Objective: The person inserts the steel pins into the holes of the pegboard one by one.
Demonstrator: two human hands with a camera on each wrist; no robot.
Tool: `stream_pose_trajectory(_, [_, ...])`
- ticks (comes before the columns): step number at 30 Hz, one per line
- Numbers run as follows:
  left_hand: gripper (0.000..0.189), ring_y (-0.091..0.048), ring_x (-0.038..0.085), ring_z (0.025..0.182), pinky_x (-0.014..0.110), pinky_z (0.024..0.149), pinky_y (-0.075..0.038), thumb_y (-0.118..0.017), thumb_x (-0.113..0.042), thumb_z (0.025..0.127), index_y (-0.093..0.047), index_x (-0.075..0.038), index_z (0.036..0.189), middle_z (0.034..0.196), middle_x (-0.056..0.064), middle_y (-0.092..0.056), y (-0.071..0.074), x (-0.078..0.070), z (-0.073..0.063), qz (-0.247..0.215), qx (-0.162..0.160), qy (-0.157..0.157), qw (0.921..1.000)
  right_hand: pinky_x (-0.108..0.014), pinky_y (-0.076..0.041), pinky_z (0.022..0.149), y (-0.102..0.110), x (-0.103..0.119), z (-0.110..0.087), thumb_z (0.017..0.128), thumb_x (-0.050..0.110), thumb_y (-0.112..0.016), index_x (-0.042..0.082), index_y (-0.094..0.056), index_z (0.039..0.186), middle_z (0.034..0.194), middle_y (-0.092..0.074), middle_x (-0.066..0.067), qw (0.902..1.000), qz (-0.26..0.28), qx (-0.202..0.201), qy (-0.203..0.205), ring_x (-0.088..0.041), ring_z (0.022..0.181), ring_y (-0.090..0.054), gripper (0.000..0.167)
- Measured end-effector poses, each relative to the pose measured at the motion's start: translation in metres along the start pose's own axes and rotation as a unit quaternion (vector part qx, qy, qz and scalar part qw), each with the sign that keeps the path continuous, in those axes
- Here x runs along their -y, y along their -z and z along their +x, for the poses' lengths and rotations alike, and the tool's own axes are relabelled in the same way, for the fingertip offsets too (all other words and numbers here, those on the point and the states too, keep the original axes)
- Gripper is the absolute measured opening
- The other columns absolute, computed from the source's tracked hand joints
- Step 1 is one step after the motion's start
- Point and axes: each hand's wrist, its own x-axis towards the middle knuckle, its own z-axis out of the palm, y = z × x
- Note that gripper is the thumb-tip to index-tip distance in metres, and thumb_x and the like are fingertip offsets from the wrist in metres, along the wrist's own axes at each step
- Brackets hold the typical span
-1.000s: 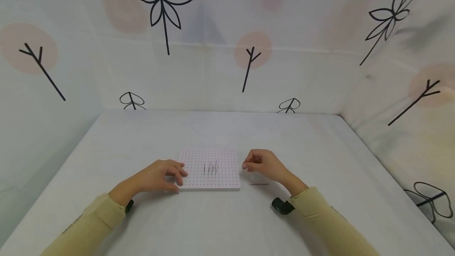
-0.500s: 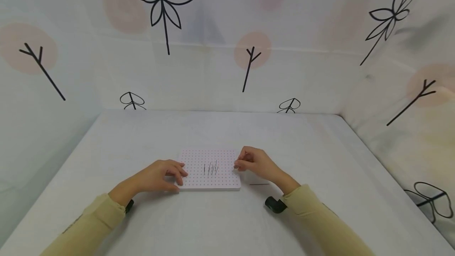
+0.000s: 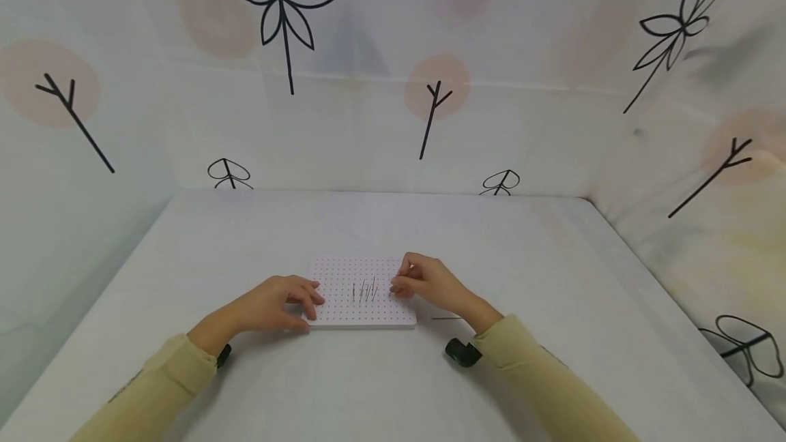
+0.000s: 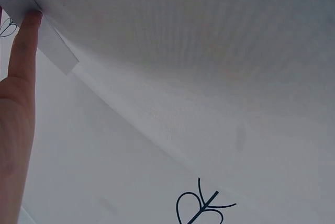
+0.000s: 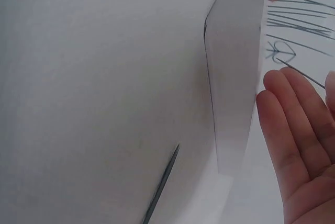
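A white block-like board [image 3: 383, 325] with a grid of small dots lies on the table. Several thin dark needles [image 3: 353, 292] stand up from its middle. My left hand [image 3: 276, 302] rests at the board's left edge, fingertips over the top and thumb [image 4: 25, 46] against the side. Over the right part of the board, my right hand [image 3: 430, 285] pinches another needle [image 5: 301, 73], whose pointed end shows beyond the fingers in the right wrist view. One more needle [image 3: 445, 318] lies on the table right of the board, under the right wrist.
A white table [image 3: 331, 387] carries the board. White cloth walls [image 3: 356, 135] with printed plants rise behind and at both sides. A dark wrist device [image 3: 463, 352] hangs below the right wrist, and a similar one [image 3: 224, 356] is at the left wrist.
The right hand has moved left, from beside the board to over its right part, with the needle in its fingers. The left hand and the standing needles have stayed put.
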Motion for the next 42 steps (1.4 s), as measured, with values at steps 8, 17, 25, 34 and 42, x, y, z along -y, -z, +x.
stream_pose_trajectory(8, [0.015, -0.048, 0.03, 0.12, 0.044, 0.096, -0.042, -0.079, -0.012, 0.073, -0.069, -0.021, 0.079, 0.107, -0.004, -0.065, 0.0, 0.0, -0.001, 0.001, -0.002, -0.001, 1.0, -0.027, -0.055, 0.071, -0.007, -0.003, 0.007, 0.087, 0.007, -0.064, 0.004, -0.053, 0.084, 0.087, -0.068, -0.01, 0.9998, -0.007, 0.012, 0.014, -0.019, 0.079, -0.067, 0.012])
stream_pose_trajectory(17, [0.015, -0.048, 0.029, 0.12, 0.043, 0.096, -0.041, -0.079, -0.012, 0.073, -0.069, -0.021, 0.079, 0.107, -0.004, -0.065, 0.001, 0.0, -0.001, 0.0, -0.001, 0.003, 1.0, -0.023, -0.054, 0.07, -0.011, 0.0, 0.012, 0.085, 0.009, -0.067, 0.008, -0.056, 0.084, 0.085, -0.067, -0.001, 0.9991, -0.042, 0.007, 0.009, -0.011, 0.077, -0.065, 0.011])
stream_pose_trajectory(25, [0.015, -0.049, 0.029, 0.12, 0.043, 0.096, -0.042, -0.079, -0.012, 0.072, -0.069, -0.021, 0.079, 0.107, -0.004, -0.065, 0.001, 0.001, 0.0, 0.002, -0.001, -0.002, 1.0, -0.022, -0.052, 0.067, -0.011, 0.002, 0.014, 0.084, 0.009, -0.068, 0.007, -0.058, 0.081, 0.082, -0.066, 0.001, 0.9963, -0.08, 0.007, 0.032, -0.008, 0.073, -0.061, 0.01])
stream_pose_trajectory(34, [0.015, -0.048, 0.03, 0.12, 0.044, 0.096, -0.042, -0.08, -0.012, 0.072, -0.069, -0.02, 0.079, 0.107, -0.003, -0.065, 0.001, 0.001, 0.001, 0.0, -0.002, -0.004, 1.0, -0.021, -0.047, 0.064, -0.014, 0.007, 0.02, 0.081, 0.006, -0.071, 0.009, -0.063, 0.075, 0.076, -0.063, 0.004, 0.9924, -0.12, 0.01, 0.026, -0.007, 0.068, -0.052, 0.011])
stream_pose_trajectory(42, [0.014, -0.048, 0.031, 0.12, 0.042, 0.095, -0.043, -0.079, -0.012, 0.072, -0.07, -0.02, 0.079, 0.107, -0.002, -0.065, -0.001, 0.002, 0.001, -0.007, 0.0, -0.01, 0.9999, -0.024, -0.049, 0.071, -0.016, 0.005, 0.017, 0.079, 0.01, -0.074, 0.009, -0.067, 0.081, 0.077, -0.064, 0.006, 0.9907, -0.133, -0.013, -0.026, -0.007, 0.072, -0.057, 0.007])
